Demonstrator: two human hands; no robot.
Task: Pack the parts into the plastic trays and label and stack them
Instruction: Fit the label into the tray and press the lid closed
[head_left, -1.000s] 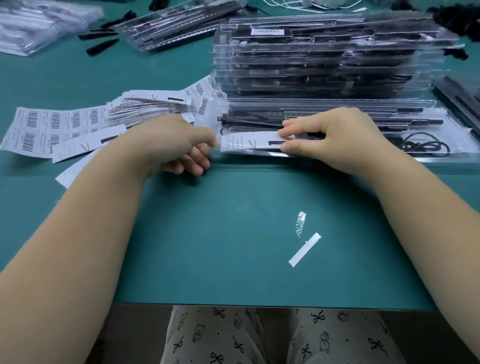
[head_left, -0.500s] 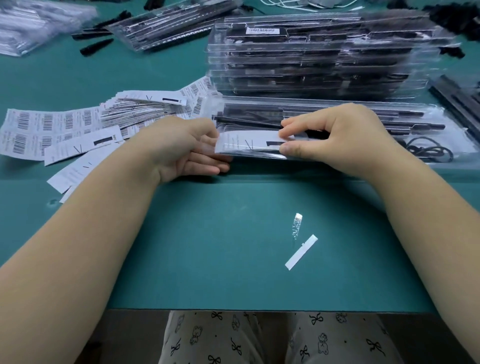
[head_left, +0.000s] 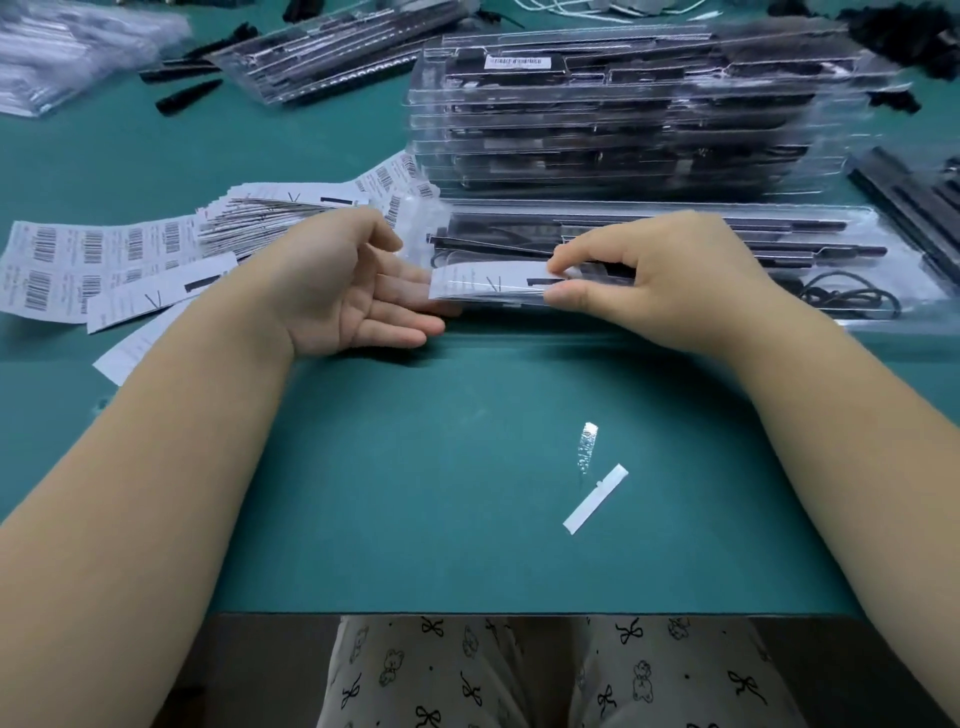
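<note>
Left hand (head_left: 353, 291) newly open beside label (head_left: 488, 283)

Left hand (head_left: 353, 291) lying palm up, fingers straight, relaxed. Right hand (head_left: 660, 280) pinching label (head_left: 488, 283) between thumb and forefinger, remaining fingers curling. Both forearms reaching forward, angling inward.

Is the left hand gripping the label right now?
No, the left hand lies open, palm up, beside the label, which the right hand pinches.
</note>
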